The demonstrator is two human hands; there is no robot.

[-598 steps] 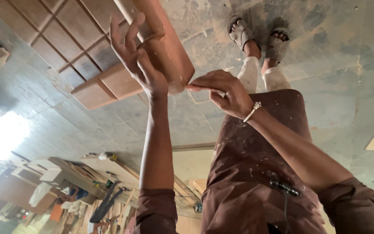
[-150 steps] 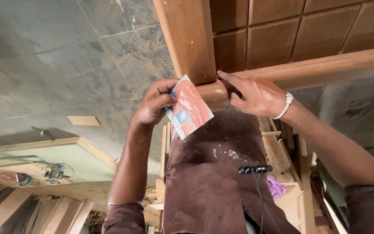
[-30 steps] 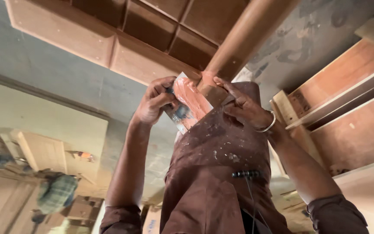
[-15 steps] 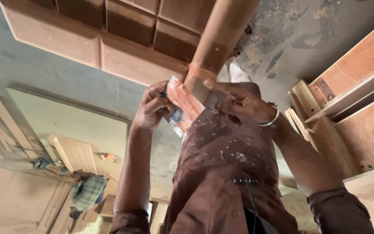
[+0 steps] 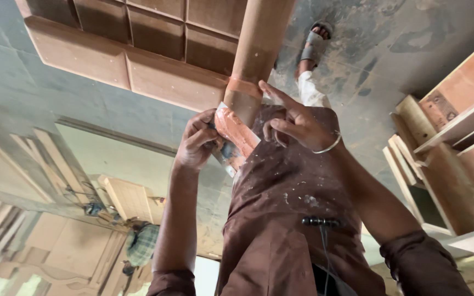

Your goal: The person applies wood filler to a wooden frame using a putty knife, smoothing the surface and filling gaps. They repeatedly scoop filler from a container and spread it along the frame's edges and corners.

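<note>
At the far left, blurred timber frames [image 5: 23, 257] and carved panels lie stacked on the workshop floor, and a person in a checked shirt [image 5: 141, 246] is bent low among them. Above them a large panelled wooden door [image 5: 133, 60] lies flat on the grey floor [image 5: 6, 82], its recessed squares dusty brown.

The left hand [image 5: 196, 143] comes up on a bare forearm from a brown sleeve. Its grip is clenched on a folded sheet of sandpaper [image 5: 236, 134], reddish on the side that shows, with a pale printed backing peeking out at the lower edge. The sheet is pressed against the near end of a long wooden post [image 5: 259, 49], which runs away from the person across the door panel. A band of reddish dust or filler marks the post just above the sandpaper.

The right hand [image 5: 294, 123] sits just beside the post's near end, forefinger stretched out and touching the wood, the other fingers curled loosely; its grip is released, grasping nothing. A thin metal bangle [image 5: 327, 147] circles the wrist. Below, the brown apron [image 5: 286, 219] is speckled with dust, with a small black clip [image 5: 319, 222] on it. A sandalled foot [image 5: 314, 44] stands on the floor beyond. At the right, wooden boards and shelving [image 5: 451, 142] lean together.
</note>
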